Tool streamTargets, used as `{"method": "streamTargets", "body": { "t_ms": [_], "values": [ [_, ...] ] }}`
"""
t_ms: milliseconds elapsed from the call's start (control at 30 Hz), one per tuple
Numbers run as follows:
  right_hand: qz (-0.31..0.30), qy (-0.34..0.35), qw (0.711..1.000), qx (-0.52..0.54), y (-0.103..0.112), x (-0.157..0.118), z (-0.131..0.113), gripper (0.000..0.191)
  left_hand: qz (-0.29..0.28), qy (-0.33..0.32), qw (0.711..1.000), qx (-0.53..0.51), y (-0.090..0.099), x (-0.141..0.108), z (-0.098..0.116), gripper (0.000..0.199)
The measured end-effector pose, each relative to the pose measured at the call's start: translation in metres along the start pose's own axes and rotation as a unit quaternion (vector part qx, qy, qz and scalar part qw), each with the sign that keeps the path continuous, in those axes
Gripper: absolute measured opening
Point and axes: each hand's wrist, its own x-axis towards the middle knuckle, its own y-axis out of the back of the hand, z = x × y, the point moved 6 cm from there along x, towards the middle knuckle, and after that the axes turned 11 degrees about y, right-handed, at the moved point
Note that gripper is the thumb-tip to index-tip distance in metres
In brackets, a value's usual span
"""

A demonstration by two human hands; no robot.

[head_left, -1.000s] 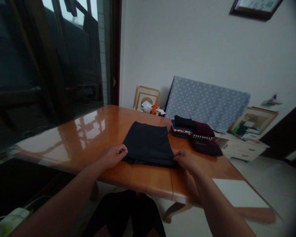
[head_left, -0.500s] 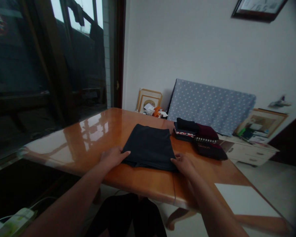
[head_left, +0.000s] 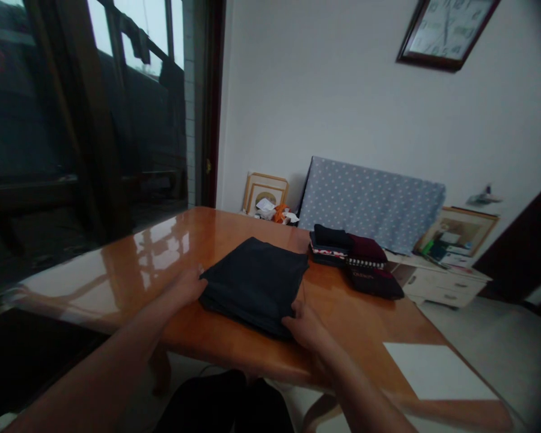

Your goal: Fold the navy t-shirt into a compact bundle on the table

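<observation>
A dark navy folded garment [head_left: 256, 285] lies flat on the glossy wooden table [head_left: 171, 325], turned at an angle to the near edge. Its exact kind does not show. My left hand [head_left: 190, 285] grips the left corner, thumb on top and the fingers mostly hidden beside the cloth. At the near right corner, my right hand [head_left: 305, 325] pinches the fabric between thumb and fingers. Several layers show along the garment's near edge.
Folded clothes stand in stacks, one dark [head_left: 331, 240] and one maroon and black [head_left: 369, 258], toward the back right. A white sheet [head_left: 439, 370] lies at the right. Beyond are a polka-dot cloth [head_left: 369, 201], a white drawer cabinet [head_left: 442, 282] and wooden frames [head_left: 265, 186].
The garment has turned clockwise on the table, its left corner moving away from me and its right corner nearer. Both hands have moved with it, and the view has shifted slightly.
</observation>
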Motion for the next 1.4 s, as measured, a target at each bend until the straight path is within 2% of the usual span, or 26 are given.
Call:
{"method": "streamTargets", "body": {
  "t_ms": [100, 133, 167, 233, 333, 400, 533, 600, 667, 833, 900, 1000, 1100, 1233, 1300, 1367, 1400],
  "values": [
    [-0.104, -0.009, 0.987, 0.124, -0.051, -0.016, -0.023, 0.01, 0.087, 0.044, 0.994, 0.048, 0.032, 0.031, -0.018, 0.024],
    [-0.12, -0.005, 0.981, 0.15, -0.061, -0.019, -0.03, 0.014, 0.11, 0.055, 0.991, 0.051, 0.042, 0.041, -0.022, 0.026],
    [-0.126, 0.001, 0.978, 0.167, -0.065, -0.019, -0.035, 0.015, 0.127, 0.066, 0.989, 0.047, 0.05, 0.049, -0.026, 0.028],
    [-0.1, 0.015, 0.978, 0.182, -0.058, -0.014, -0.038, 0.016, 0.156, 0.063, 0.985, 0.028, 0.06, 0.059, -0.026, 0.031],
    [-0.014, 0.014, 0.982, 0.19, -0.017, 0.006, -0.025, 0.016, 0.186, 0.014, 0.982, 0.013, 0.057, 0.051, -0.009, 0.038],
    [0.061, 0.0, 0.983, 0.175, 0.023, 0.02, -0.009, 0.017, 0.17, -0.028, 0.985, 0.012, 0.04, 0.03, 0.012, 0.039],
    [0.218, -0.043, 0.969, 0.111, 0.098, 0.043, 0.025, 0.019, 0.022, -0.174, 0.984, 0.001, -0.014, -0.038, 0.059, 0.051],
    [0.255, -0.061, 0.96, 0.094, 0.119, 0.054, 0.04, 0.018, -0.021, -0.22, 0.975, 0.012, -0.034, -0.069, 0.069, 0.059],
    [0.273, -0.07, 0.956, 0.084, 0.128, 0.067, 0.053, 0.016, -0.024, -0.246, 0.968, 0.032, -0.046, -0.09, 0.07, 0.063],
    [0.275, -0.039, 0.959, 0.059, 0.114, 0.094, 0.069, 0.021, 0.014, -0.288, 0.953, 0.091, -0.05, -0.099, 0.061, 0.042],
    [0.257, -0.015, 0.965, 0.052, 0.105, 0.099, 0.07, 0.024, 0.025, -0.319, 0.94, 0.122, -0.045, -0.097, 0.06, 0.038],
    [0.211, -0.003, 0.976, 0.057, 0.094, 0.1, 0.073, 0.026, 0.042, -0.342, 0.925, 0.163, -0.031, -0.084, 0.049, 0.043],
    [0.15, -0.007, 0.986, 0.067, 0.086, 0.096, 0.076, 0.023, 0.05, -0.312, 0.93, 0.185, -0.01, -0.057, 0.023, 0.041],
    [0.098, 0.003, 0.993, 0.069, 0.08, 0.095, 0.076, 0.02, 0.048, -0.189, 0.96, 0.203, 0.015, -0.019, -0.011, 0.037],
    [0.087, 0.017, 0.994, 0.068, 0.076, 0.097, 0.073, 0.022, 0.023, -0.16, 0.973, 0.166, 0.017, -0.016, -0.006, 0.038],
    [0.081, 0.032, 0.994, 0.068, 0.071, 0.098, 0.068, 0.022, -0.019, -0.18, 0.98, 0.086, 0.011, -0.026, 0.018, 0.04],
    [0.077, 0.045, 0.994, 0.066, 0.067, 0.098, 0.064, 0.022, -0.04, -0.211, 0.976, 0.041, 0.005, -0.036, 0.037, 0.041]
  ]
}}
